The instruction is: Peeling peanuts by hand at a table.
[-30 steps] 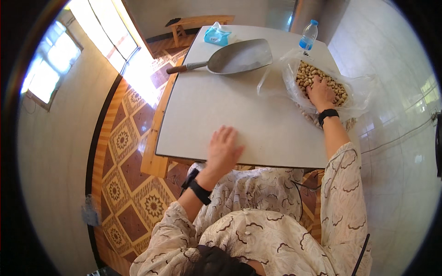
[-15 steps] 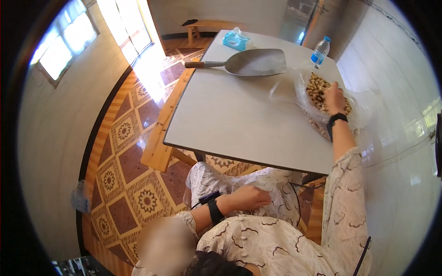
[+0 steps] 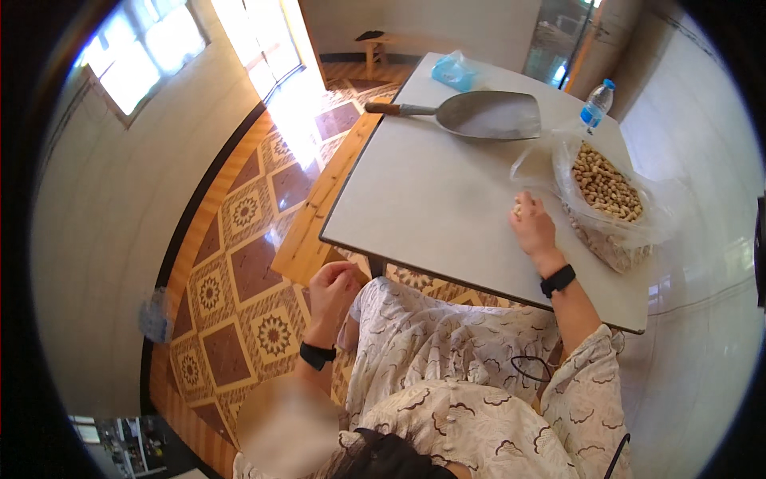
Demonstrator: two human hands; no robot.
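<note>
My right hand (image 3: 533, 226) is above the table's near right part, its fingers curled round a few pale peanuts in their shells (image 3: 519, 210). To its right stands a clear plastic bag (image 3: 565, 152), open at the top and full of peanuts (image 3: 602, 184). My left hand (image 3: 333, 289) is closed beside the table's near left corner, above my knee and in front of the bench. Whatever its fingers may hold is hidden.
A metal scoop (image 3: 488, 115) with a wooden handle lies across the far half of the white table (image 3: 431, 191). Behind it is a blue tissue pack (image 3: 455, 73); a water bottle (image 3: 597, 104) stands at the far right. A wooden bench (image 3: 307, 227) runs along the left side.
My right hand has come out of the peanut bag and moved left over the table with peanuts in it. My left hand has risen from my lap toward the table's left corner.
</note>
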